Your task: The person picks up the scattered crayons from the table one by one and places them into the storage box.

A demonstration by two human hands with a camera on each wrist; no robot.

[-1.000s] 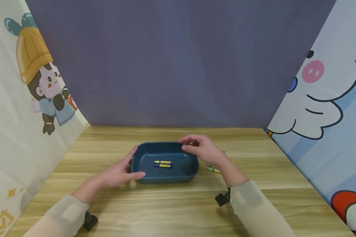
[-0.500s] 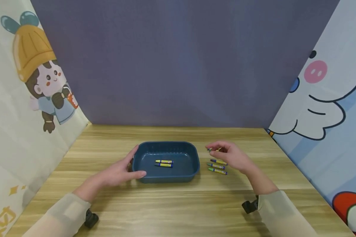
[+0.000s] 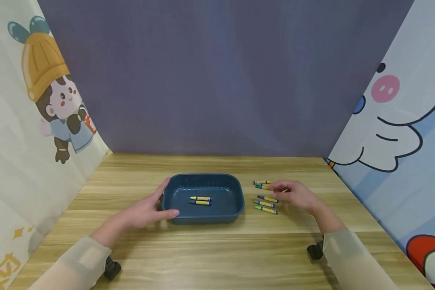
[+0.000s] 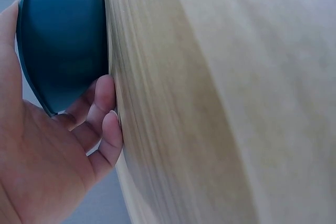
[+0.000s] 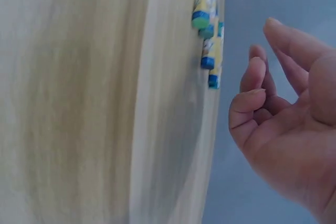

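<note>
A dark blue rectangular dish (image 3: 203,220) stands mid-table with a yellow-tipped crayon (image 3: 201,198) and a blue crayon (image 3: 200,203) side by side in it. My left hand (image 3: 145,211) grips its left end, thumb at the front corner and fingers round the outer wall (image 4: 63,35). To the right of the dish, several yellow-wrapped crayons lie in a loose column, from a green-tipped crayon (image 3: 266,210) in front to a crayon (image 3: 262,182) at the back. My right hand (image 3: 297,195) hovers over their right ends, its thumb and forefinger apart with nothing visible between them.
The wood-grain table (image 3: 203,257) runs back to a grey-blue curtain (image 3: 217,80). Printed cartoon cloths hang on the left and right sides. A small black device (image 3: 315,250) sits on the right wrist, another (image 3: 111,268) on the left.
My right hand has gone from the dish's back right rim to the crayons on the right, then slightly further right and nearer, uncovering the back crayons. My left hand keeps its place.
</note>
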